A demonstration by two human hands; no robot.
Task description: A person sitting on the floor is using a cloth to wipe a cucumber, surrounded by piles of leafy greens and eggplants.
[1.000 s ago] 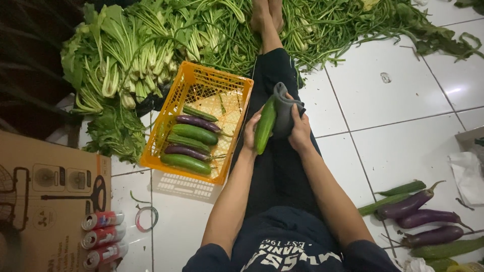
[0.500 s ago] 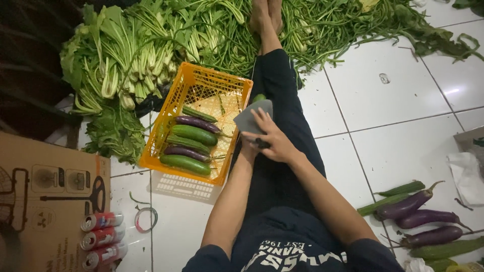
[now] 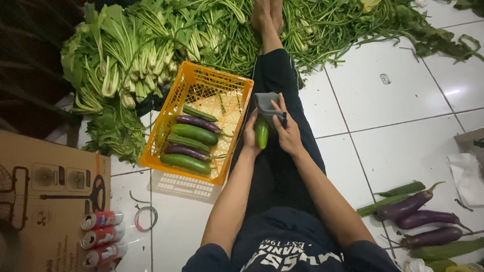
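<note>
My left hand (image 3: pixel 250 135) grips a green cucumber (image 3: pixel 261 134) above my lap. My right hand (image 3: pixel 287 130) presses a grey cloth (image 3: pixel 265 106) over the cucumber's upper end. Just to the left stands an orange plastic crate (image 3: pixel 237 85) holding several green cucumbers (image 3: pixel 185 163) and purple eggplants (image 3: pixel 197 121) laid side by side. My legs in dark trousers stretch away over the white tiled floor (image 3: pixel 393 100).
Leafy greens (image 3: pixel 121 65) and long beans (image 3: pixel 327 25) are heaped at the far side. More eggplants (image 3: pixel 421 219) and cucumbers (image 3: pixel 401 189) lie at the right. A cardboard box (image 3: pixel 45 196), three cans (image 3: pixel 103 236) and a tape roll (image 3: pixel 145 218) sit at the left, with a white grid lid (image 3: pixel 181 185) under the crate.
The cloth, first beside the cucumber in my right hand, came across it and now covers its upper end. Both hands shifted slightly left, then back over my lap.
</note>
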